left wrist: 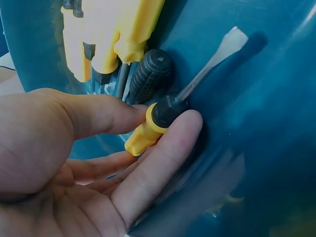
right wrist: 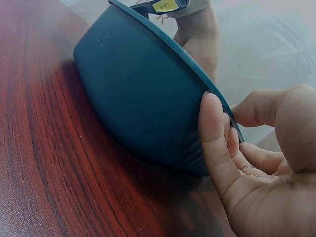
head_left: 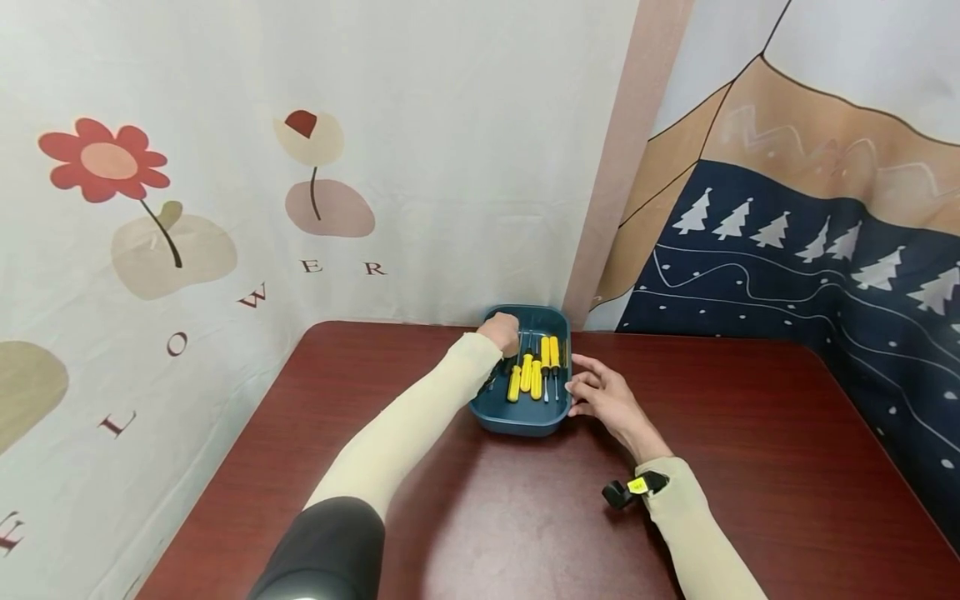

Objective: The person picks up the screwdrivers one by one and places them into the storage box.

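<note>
My left hand (head_left: 501, 332) reaches into a dark teal plastic bin (head_left: 517, 425) near the back edge of the table. In the left wrist view, its thumb and fingers pinch a short flathead screwdriver (left wrist: 144, 134) with a yellow and black handle, its blade pointing away from the palm. Several yellow-handled screwdrivers (head_left: 536, 377) lie in the bin beside that hand, along with a black ribbed handle (left wrist: 151, 74). At the bin's right side, my right hand (head_left: 609, 404) grips the rim, thumb over the edge and fingers against the outer wall, as the right wrist view shows.
The bin stands on a reddish-brown wood-grain table (head_left: 525, 508). Behind the table hangs a pale curtain (head_left: 465, 167) with flower prints, and a dark blue printed cloth (head_left: 750, 275) with trees hangs at the right.
</note>
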